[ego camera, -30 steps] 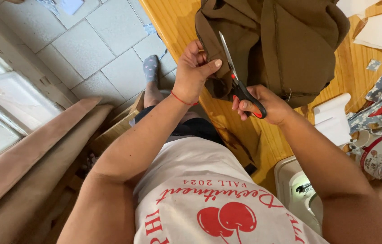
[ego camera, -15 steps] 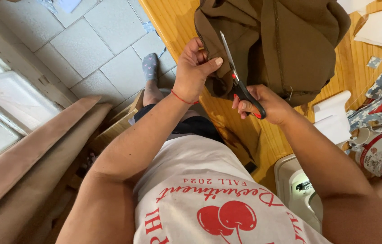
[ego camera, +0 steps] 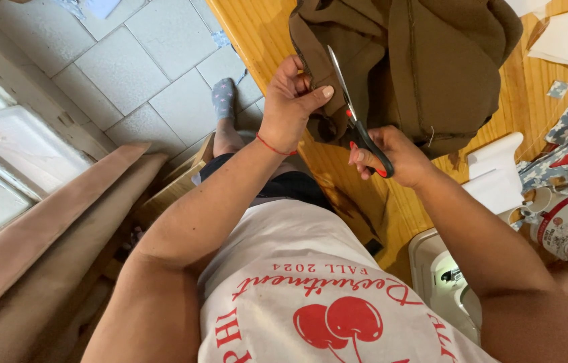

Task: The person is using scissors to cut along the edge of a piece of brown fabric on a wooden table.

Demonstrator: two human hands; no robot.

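- Now I see my left hand (ego camera: 290,107) pinching the edge of the brown cloth (ego camera: 425,60), grip clamped on it.
- My right hand (ego camera: 391,158) holds black-handled scissors (ego camera: 358,124), grip closed through the loops, blades against the cloth.
- Cloth lies bunched on the wooden counter (ego camera: 257,27), near its edge.

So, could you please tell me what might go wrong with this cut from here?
The left hand pinches the brown fabric right beside the blades of the scissors held by the right hand, so a thumb could get nicked. The fabric is bunched in folds, so a hidden layer might be cut too. It also hangs at the edge of the wooden table and may slip.
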